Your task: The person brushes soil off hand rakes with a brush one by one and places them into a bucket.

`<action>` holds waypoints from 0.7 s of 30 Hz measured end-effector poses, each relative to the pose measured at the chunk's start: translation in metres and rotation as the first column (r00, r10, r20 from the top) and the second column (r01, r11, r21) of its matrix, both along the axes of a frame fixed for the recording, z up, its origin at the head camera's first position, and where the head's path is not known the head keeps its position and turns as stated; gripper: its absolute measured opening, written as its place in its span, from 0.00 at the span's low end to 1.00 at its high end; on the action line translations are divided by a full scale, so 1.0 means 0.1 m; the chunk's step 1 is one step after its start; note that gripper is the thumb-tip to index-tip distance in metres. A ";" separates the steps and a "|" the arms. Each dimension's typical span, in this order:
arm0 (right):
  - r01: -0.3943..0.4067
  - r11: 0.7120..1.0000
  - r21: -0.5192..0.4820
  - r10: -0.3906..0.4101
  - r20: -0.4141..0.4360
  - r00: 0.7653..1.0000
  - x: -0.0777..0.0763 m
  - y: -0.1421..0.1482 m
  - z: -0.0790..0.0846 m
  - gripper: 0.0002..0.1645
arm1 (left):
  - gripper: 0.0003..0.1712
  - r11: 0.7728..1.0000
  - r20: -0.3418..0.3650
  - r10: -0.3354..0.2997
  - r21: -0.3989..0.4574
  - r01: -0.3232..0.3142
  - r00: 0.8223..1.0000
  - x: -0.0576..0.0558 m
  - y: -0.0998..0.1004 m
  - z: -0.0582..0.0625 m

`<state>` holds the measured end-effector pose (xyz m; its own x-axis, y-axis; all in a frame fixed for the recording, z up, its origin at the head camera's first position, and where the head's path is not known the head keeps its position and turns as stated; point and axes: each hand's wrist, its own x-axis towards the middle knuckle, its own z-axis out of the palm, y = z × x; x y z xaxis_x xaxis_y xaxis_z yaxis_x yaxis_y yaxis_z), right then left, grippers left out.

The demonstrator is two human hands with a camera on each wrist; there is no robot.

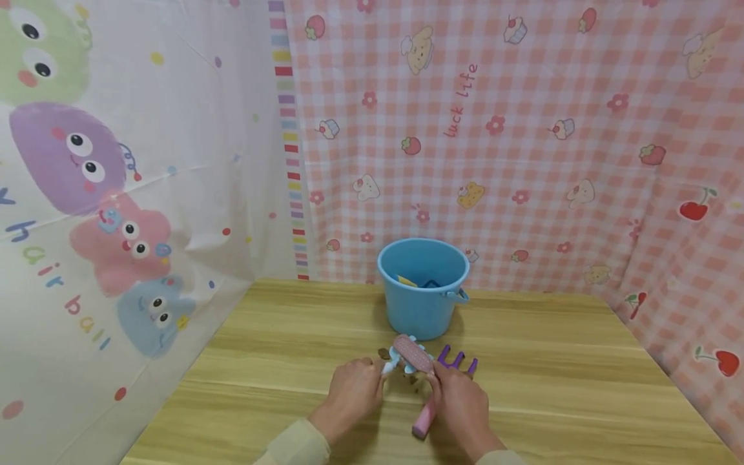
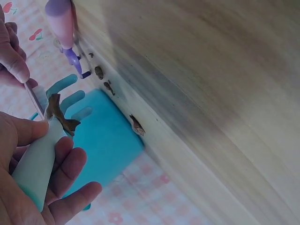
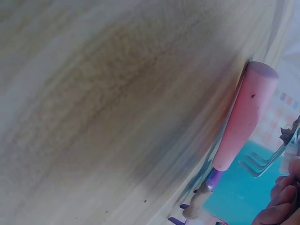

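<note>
A makeshift screened-off nook; the building around it is hidden, so whether it is a home or a studio cannot be told. A wood-grain tabletop spreads between printed hangings: on the left a creased white sheet with cartoon shapes, on the far side and right pink checked cloth with strawberries, cupcakes and cherries

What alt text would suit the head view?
A person's left hand holds a light-blue pronged tool while the right hand holds a pink, textured oval brush over it, above a pale wood-grain table. A purple-pronged, pink-handled fork lies beneath the right hand; behind stands a round blue plastic bucket.
</note>
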<state>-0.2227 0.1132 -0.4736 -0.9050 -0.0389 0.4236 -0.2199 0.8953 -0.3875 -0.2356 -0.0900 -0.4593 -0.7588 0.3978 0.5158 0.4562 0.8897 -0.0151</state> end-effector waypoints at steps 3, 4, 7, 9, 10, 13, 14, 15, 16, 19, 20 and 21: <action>0.005 1.000 0.001 -0.005 0.009 1.000 0.00 0.00 0.00 0.15 | 0.11 1.000 0.009 0.002 -0.005 -0.002 1.000 0.00 0.00 0.00; 0.007 1.000 0.001 -0.007 0.012 1.000 0.00 0.00 0.00 0.15 | 0.11 1.000 0.015 0.002 -0.004 -0.002 1.000 0.00 0.00 0.01; 0.014 1.000 0.005 -0.014 0.017 1.000 -0.01 0.00 0.00 0.16 | 0.10 1.000 0.036 0.000 0.003 0.000 0.999 0.01 0.01 0.02; 0.016 1.000 0.008 -0.016 0.015 1.000 -0.01 0.00 -0.01 0.16 | 0.10 1.000 0.051 -0.001 0.009 0.001 0.999 0.01 0.01 0.02; 0.016 1.000 0.011 -0.016 0.012 1.000 -0.01 0.00 -0.02 0.16 | 0.10 1.000 0.053 -0.001 0.013 0.001 0.999 0.01 0.01 0.02; 0.018 1.000 0.005 -0.018 0.007 1.000 0.00 0.03 -0.03 0.17 | 0.11 1.000 0.061 -0.007 0.021 0.005 0.998 0.02 0.01 0.01; 0.027 1.000 -0.004 -0.027 0.009 1.000 0.00 0.05 -0.04 0.17 | 0.11 1.000 0.065 -0.010 0.025 0.008 0.998 0.02 0.01 0.00; 0.038 0.999 -0.011 -0.038 0.013 0.999 0.00 0.07 -0.04 0.17 | 0.11 1.000 0.068 -0.013 0.026 0.011 0.998 0.02 0.01 0.00; 0.046 0.999 -0.017 -0.046 0.020 0.999 0.00 0.09 -0.03 0.17 | 0.11 1.000 0.072 -0.016 0.028 0.014 0.997 0.02 0.00 0.00; 0.067 0.997 -0.032 -0.066 0.043 0.997 0.00 0.14 0.01 0.17 | 0.10 0.999 0.085 -0.022 0.039 0.019 0.996 0.02 -0.01 0.00; 0.067 0.997 -0.030 -0.065 0.045 0.997 0.00 0.14 0.03 0.17 | 0.10 0.999 0.083 -0.024 0.044 0.020 0.996 0.02 -0.01 0.01; 0.057 0.998 -0.035 -0.055 0.041 0.998 0.00 0.14 0.05 0.17 | 0.09 0.999 0.078 -0.021 0.042 0.018 0.997 0.01 -0.01 0.01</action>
